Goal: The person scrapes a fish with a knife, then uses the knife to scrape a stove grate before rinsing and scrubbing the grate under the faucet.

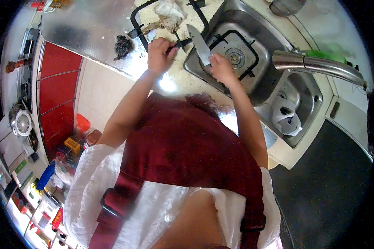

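Sink: grate, bag inside | left hand: grips knife | right hand: at blade

Your left hand is over the counter & your right hand over the sink. The knife runs between them. A grate lies in the sink, under the blade. Behind the left hand, a cloth lies on a 2nd grate, w/ a scrubber to its left. Right of the sink is a 2nd basin w/ a bag in it, and the faucet is above.

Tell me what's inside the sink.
A black burner grate lies in the sink; a white bag sits in its other basin. The knife and right hand cover part of the grate.
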Motion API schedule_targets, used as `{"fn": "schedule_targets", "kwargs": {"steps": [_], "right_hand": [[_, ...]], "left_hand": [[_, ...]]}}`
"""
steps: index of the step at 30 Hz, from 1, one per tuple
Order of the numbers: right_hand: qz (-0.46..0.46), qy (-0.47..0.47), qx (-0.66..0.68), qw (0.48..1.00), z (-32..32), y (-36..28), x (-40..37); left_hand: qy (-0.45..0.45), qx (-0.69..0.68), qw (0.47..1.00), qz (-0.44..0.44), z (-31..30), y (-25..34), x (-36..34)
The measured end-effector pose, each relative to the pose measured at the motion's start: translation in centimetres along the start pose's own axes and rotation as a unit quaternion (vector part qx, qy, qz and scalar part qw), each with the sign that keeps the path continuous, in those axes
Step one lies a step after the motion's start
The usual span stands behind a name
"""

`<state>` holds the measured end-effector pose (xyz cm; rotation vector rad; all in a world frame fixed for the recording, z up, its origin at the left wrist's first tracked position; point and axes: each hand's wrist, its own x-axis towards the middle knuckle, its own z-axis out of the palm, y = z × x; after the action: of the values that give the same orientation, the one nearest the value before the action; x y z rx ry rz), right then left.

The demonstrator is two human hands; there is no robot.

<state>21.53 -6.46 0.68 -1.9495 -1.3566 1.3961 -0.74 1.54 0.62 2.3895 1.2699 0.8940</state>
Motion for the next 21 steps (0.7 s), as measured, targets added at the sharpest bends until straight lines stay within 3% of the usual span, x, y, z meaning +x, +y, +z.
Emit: {"fn": "schedule_targets", "kwargs": {"steps": [1, 2, 5, 8, 14, 18, 21], "right_hand": [[-0.110, 0.111, -0.102, 0.982, 0.2, 0.1, -0.4], [-0.109, 0.111, -0.101, 0.983, 0.3, 0.1, -0.4], [0.009, 0.152, -0.217, 0.964, -1.1, -3.9, -0.6], [-0.033, 0.175, -0.295, 0.939, 0.5, -3.1, 1.6], [-0.031, 0.100, -0.281, 0.954, 2.7, -4.9, 1.0], [-0.003, 0.154, -0.265, 0.952, 1.0, -4.5, 1.7], [-0.008, 0.103, -0.259, 0.960, 3.6, -5.9, 0.3]], "left_hand": [[-0.001, 0.000, 1.000, 0.001, 0.0, -0.1, 0.0], [-0.004, 0.003, 1.000, -0.001, 0.1, -0.2, -0.1], [-0.011, 0.006, 1.000, -0.005, 0.0, 0.2, -0.1], [-0.012, 0.005, 1.000, -0.009, -0.1, 0.2, 0.1], [-0.017, 0.003, 1.000, -0.012, 0.1, -0.1, 0.0], [-0.015, -0.017, 1.000, 0.013, -0.1, -0.1, 0.2], [-0.014, -0.019, 1.000, -0.001, -0.2, 0.2, 0.1]]}}
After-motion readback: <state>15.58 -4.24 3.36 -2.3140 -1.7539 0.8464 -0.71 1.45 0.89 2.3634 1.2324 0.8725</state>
